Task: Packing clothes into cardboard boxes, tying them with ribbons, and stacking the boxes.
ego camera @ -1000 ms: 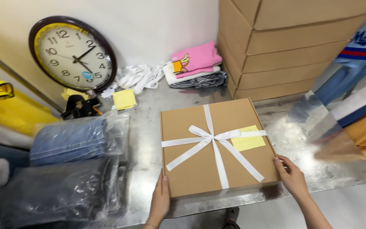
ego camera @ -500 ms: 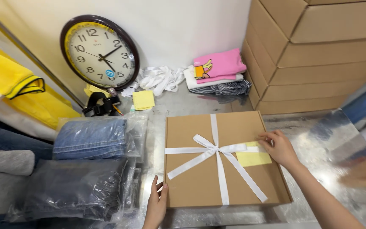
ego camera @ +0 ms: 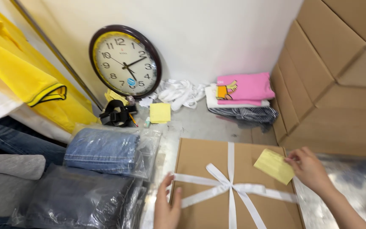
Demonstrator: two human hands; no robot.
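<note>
the flat cardboard box (ego camera: 234, 186), on the table at six o'clock, is already tied with white ribbon (ego camera: 229, 186). a yellow note (ego camera: 274, 166) is pinched by the right hand (ego camera: 308, 169), not yet stuck down; the left hand (ego camera: 168, 208) rests flat, released.

white wall (ego camera: 217, 38) | metal table (ego camera: 200, 125) | stacked cartons (ego camera: 339, 76)

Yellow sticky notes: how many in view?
2. One yellow note pinched by the right hand over the ribboned box; one yellow pad on the table below the clock. Others may be hidden.
</note>
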